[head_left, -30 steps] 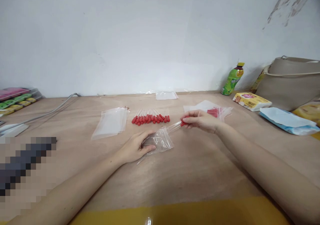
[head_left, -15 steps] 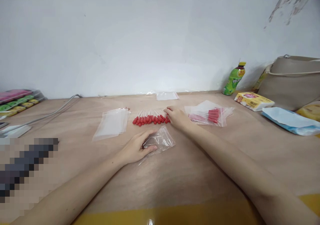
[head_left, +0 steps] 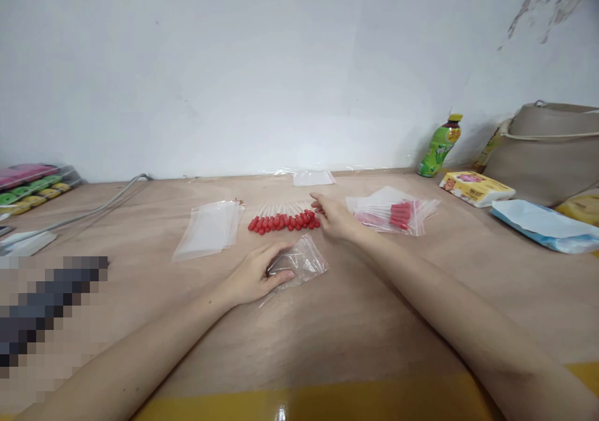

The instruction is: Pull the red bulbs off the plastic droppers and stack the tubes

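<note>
My left hand (head_left: pixel 259 275) is curled around a clear plastic bag (head_left: pixel 304 260) on the table, thumb and fingers at its near side. Beyond the bag lies a row of thin clear-stemmed pieces with red bulb ends (head_left: pixel 281 222), which look like droppers, stems pointing to the wall. At the row's right end is my right hand (head_left: pixel 333 215), fingers apart and close to the last red bulbs; whether it touches them is hard to make out. Just right of that hand, a clear zip bag (head_left: pixel 416 221) holds several of the same red-ended pieces, lying on other bags.
Flat clear bags (head_left: pixel 208 229) are stacked left of the row, and another small stack (head_left: pixel 312 178) lies by the wall. On the right are a green bottle (head_left: pixel 438 148), a tissue pack (head_left: pixel 476 188), a blue-white packet (head_left: pixel 545 224) and a grey bag (head_left: pixel 552 153). A cable (head_left: pixel 112 201) runs at left.
The fingers of my right hand have spread and lifted slightly at the row's right end, and the bulbs there have shifted a little. My left hand and the bag stay put.
</note>
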The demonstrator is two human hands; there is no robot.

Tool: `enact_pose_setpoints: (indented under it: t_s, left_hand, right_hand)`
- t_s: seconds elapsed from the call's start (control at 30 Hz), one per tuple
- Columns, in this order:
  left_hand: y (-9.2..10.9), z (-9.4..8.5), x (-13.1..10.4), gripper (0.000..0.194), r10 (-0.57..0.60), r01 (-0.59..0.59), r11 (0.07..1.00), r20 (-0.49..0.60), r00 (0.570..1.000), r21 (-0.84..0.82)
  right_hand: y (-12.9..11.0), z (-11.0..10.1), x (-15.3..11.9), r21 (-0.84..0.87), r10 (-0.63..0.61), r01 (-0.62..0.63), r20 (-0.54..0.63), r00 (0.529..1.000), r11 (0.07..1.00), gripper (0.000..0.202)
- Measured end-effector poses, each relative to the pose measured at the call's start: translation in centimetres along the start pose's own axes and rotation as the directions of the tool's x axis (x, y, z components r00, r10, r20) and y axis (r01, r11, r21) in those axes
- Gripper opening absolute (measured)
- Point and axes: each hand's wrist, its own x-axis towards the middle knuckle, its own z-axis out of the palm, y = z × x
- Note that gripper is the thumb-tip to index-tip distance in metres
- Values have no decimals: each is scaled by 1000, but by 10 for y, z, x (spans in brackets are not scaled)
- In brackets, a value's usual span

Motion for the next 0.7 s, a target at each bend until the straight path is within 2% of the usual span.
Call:
enact_pose_setpoints:
  t_s: [0.13,0.2,0.27,0.33,0.4,0.47,0.53,0.6,0.63,0.7]
  left_hand:
    - [0,1,0,46,5,-5,1000,-29,1000,15]
    - [0,2,0,47,7,-7,1000,-36,999,18]
    - [0,2,1,48,0,0,1000,-30,1000,13]
    - [0,2,1,49,-13,13,1000,-15,1000,7]
    - [-2,1,0,53,-6,5,1000,15,1000,6]
    - [-3,-2,-1,61,21,-24,999,92,996,24]
    - [-3,-5,-3,71,45,-57,997,193,980,57]
    - [-2,-6,-5,70,48,-70,995,264,963,75]
    - [-2,-6,-5,64,36,-55,996,263,964,67]
    - [-1,-4,-4,46,-26,25,1000,175,984,9]
  right_hand:
    - [-11,-9,-27,163,36,-16,-121,992,987,31]
    - [-20,-9,-48,210,8,13,-99,995,978,17]
    - [-29,-7,-66,257,30,-28,-2,1000,966,21]
    - [-35,-3,-77,273,115,-122,41,992,954,30]
    - [-38,1,-81,251,183,-187,40,982,950,34]
    - [-40,4,-81,173,206,-211,44,978,962,34]
    - [-41,4,-81,61,219,-223,69,973,973,30]
    - [-43,2,-81,-17,225,-224,92,970,974,22]
    - [-43,0,-82,-32,217,-214,92,972,976,19]
    - [-41,-7,-82,-55,179,-177,43,983,983,19]
